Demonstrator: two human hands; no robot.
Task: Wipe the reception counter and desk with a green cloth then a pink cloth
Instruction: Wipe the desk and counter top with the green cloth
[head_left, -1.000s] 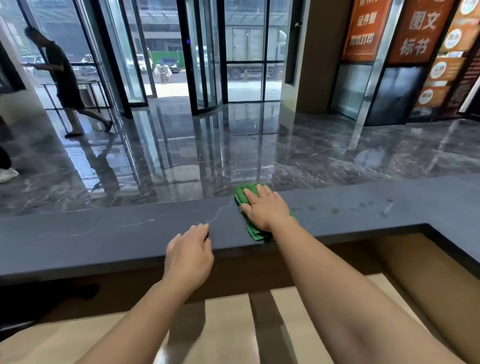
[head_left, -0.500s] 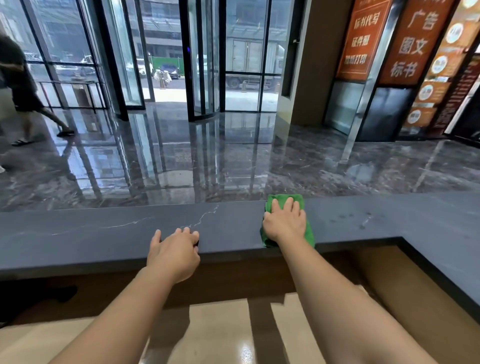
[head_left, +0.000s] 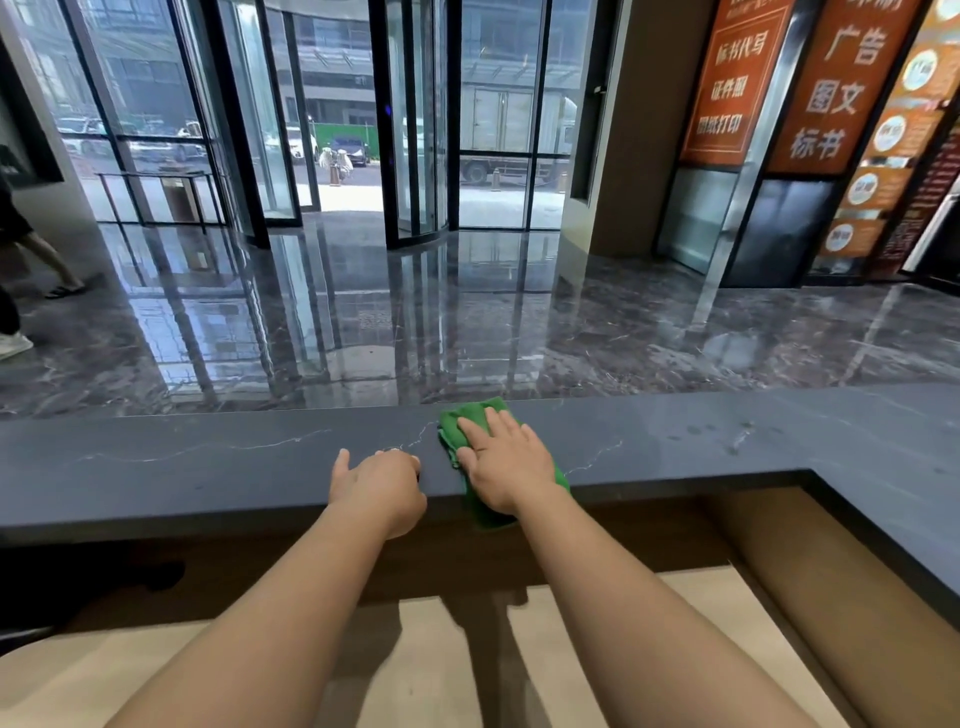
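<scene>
Right hand (head_left: 506, 465) flat on green cloth (head_left: 457, 423)

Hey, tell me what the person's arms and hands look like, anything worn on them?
Both arms are bare as far up as the frame shows, with no sleeve in view. The left hand and the right hand wear no gloves, and no watch or bracelet shows at either wrist. I can't make out any ring.

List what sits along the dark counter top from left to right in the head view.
Left hand resting at the counter's near edge → green cloth under the flat right hand → small smudges or droplets further right.
</scene>
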